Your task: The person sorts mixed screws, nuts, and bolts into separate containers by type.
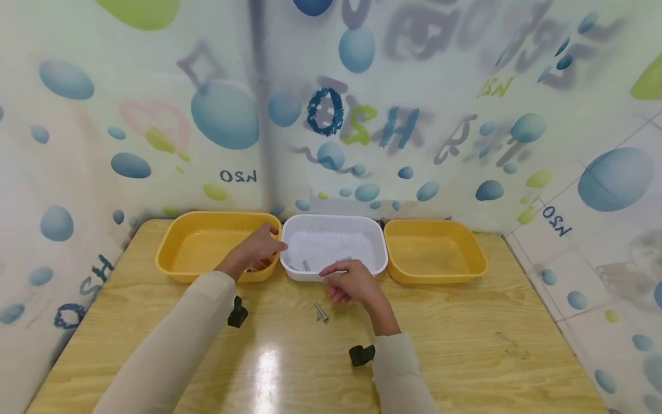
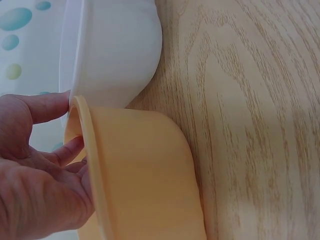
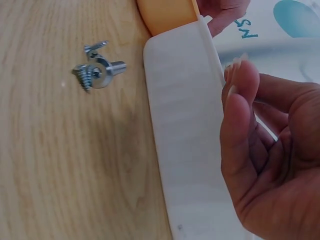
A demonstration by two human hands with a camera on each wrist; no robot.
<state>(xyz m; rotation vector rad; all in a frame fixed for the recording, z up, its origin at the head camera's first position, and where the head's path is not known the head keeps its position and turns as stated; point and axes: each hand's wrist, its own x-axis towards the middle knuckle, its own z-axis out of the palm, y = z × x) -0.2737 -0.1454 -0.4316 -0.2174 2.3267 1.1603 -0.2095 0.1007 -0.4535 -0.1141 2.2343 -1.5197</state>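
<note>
My left hand (image 1: 258, 244) reaches over the right end of the left yellow bin (image 1: 170, 247). In the left wrist view its fingers (image 2: 67, 152) dip inside that bin, with the thumb at the white bin's rim; no held thing shows. At the front rim of the white bin (image 1: 336, 221) hovers my right hand (image 1: 354, 282). Its thumb and fingertips come together in the right wrist view, and whether something small sits between them is unclear. Below it, a few metal screws (image 1: 321, 312) lie on the table, one beside a washer-like ring (image 3: 101, 73).
A second yellow bin (image 1: 437, 276) stands right of the white one, all three in a row along the back of the wooden table (image 1: 445, 328). A thin metal piece (image 1: 306, 265) lies in the white bin. Patterned cloth (image 1: 331, 190) hangs behind.
</note>
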